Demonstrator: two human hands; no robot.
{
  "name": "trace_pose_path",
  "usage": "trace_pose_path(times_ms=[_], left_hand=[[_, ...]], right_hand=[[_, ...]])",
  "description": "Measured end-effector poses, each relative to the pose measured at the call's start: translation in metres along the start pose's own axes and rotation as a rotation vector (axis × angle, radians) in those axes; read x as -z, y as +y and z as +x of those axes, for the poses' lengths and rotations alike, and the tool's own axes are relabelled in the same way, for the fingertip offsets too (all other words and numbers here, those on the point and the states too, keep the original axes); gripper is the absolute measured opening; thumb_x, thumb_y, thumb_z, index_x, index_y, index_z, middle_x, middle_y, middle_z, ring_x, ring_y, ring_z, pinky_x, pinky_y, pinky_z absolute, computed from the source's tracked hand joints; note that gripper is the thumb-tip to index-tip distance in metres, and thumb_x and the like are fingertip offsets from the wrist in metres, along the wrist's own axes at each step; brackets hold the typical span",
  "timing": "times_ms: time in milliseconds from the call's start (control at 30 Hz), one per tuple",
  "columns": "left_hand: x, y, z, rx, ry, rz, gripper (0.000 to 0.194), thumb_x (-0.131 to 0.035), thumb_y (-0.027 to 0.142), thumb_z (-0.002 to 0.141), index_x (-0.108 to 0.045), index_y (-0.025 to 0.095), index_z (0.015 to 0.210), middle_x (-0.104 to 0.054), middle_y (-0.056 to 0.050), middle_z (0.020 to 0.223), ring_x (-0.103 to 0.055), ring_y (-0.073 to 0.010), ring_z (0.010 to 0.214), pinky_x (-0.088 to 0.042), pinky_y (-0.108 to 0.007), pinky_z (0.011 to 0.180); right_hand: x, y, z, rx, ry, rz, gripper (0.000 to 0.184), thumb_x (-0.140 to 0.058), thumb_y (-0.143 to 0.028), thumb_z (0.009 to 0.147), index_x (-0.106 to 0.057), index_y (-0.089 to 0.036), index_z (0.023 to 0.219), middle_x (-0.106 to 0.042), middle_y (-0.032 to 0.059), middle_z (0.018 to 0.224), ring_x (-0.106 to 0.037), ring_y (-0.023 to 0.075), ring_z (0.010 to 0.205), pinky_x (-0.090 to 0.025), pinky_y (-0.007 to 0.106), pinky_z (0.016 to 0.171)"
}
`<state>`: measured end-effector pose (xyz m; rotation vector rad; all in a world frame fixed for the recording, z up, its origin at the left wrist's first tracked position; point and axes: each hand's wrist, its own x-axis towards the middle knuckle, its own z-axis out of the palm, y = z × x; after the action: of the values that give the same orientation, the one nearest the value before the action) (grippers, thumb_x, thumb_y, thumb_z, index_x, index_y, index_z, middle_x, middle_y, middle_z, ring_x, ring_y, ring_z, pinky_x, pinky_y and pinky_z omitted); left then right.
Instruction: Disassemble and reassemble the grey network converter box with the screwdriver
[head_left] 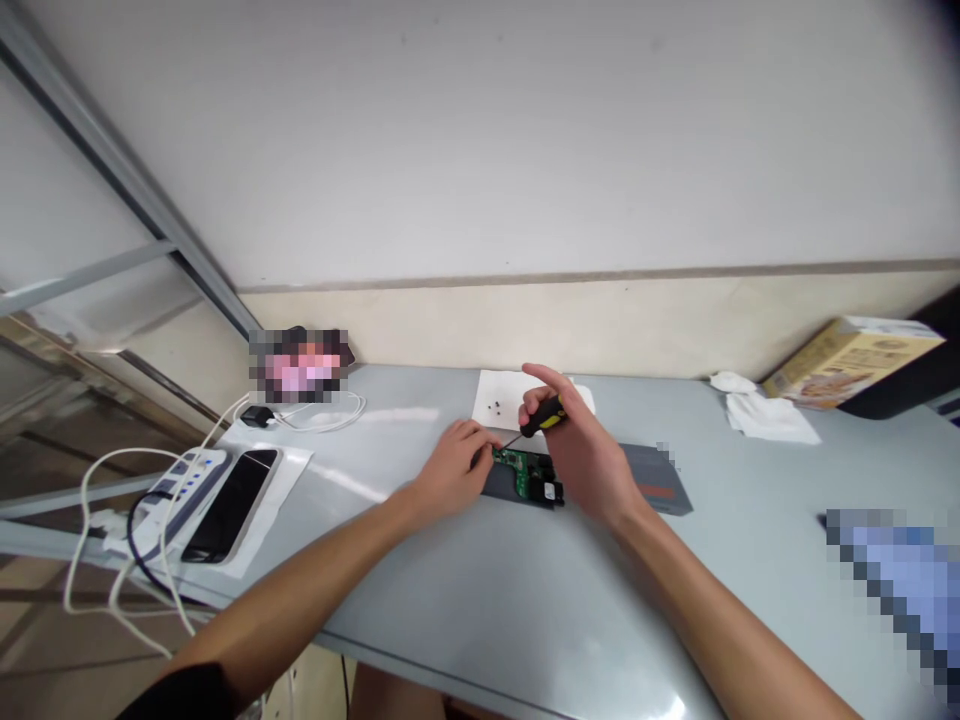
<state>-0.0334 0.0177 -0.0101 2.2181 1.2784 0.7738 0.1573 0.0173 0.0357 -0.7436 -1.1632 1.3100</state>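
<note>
Board: green circuit board lies between both hands on the table, over something dark I can't fully make out; grey panel just right of it.
Screwdriver: yellow and black, slanted, its tip down near the board's left end.
Right hand: fingers wrapped round the handle, one finger lifted clear. A slack hold could let the shaft skid, I judge, and scratch the board.
Left hand: fingers bent at the board's left end, close to the tip; from my feed I can't tell pinching from pressing. A slip would likely meet those fingers first.
Small dark bits: loose on white paper behind the board (screws, perhaps; too small for certainty). One nudge of that sheet could scatter them.
</note>
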Motion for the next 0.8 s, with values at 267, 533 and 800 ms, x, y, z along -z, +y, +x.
trace_pose_path(times_ms=[267,533,800], left_hand=[[-0.001,-0.001,0.000,-0.002,0.008,-0.003,0.022,-0.044,0.018,0.102,-0.064,0.021,0.095,-0.068,-0.007,0.102,-0.060,-0.0244,0.105,-0.050,-0.044,0.099],[-0.001,-0.001,-0.001,0.002,0.005,-0.013,0.026,-0.043,0.018,0.104,-0.068,0.021,0.096,-0.068,-0.008,0.101,-0.059,-0.0239,0.104,-0.050,-0.042,0.099],[0.000,0.000,0.000,0.003,0.011,-0.015,0.027,-0.044,0.017,0.104,-0.070,0.021,0.098,-0.069,-0.007,0.102,-0.058,-0.0233,0.104,-0.050,-0.042,0.099]], right_hand=[[0.006,0.002,0.000,0.041,-0.046,-0.107,0.038,-0.068,-0.059,0.094,-0.057,-0.025,0.080,-0.065,0.0022,0.092,-0.059,0.0189,0.087,-0.047,0.034,0.082],[0.006,0.007,0.001,0.068,-0.069,-0.071,0.040,-0.070,-0.057,0.094,-0.049,-0.025,0.081,-0.052,-0.0048,0.066,-0.047,0.0146,0.065,-0.037,0.029,0.066],[0.002,-0.003,0.002,0.012,0.015,0.030,0.037,-0.059,-0.059,0.096,-0.072,-0.030,0.115,-0.060,0.0030,0.090,-0.059,0.0209,0.087,-0.050,0.036,0.083]])
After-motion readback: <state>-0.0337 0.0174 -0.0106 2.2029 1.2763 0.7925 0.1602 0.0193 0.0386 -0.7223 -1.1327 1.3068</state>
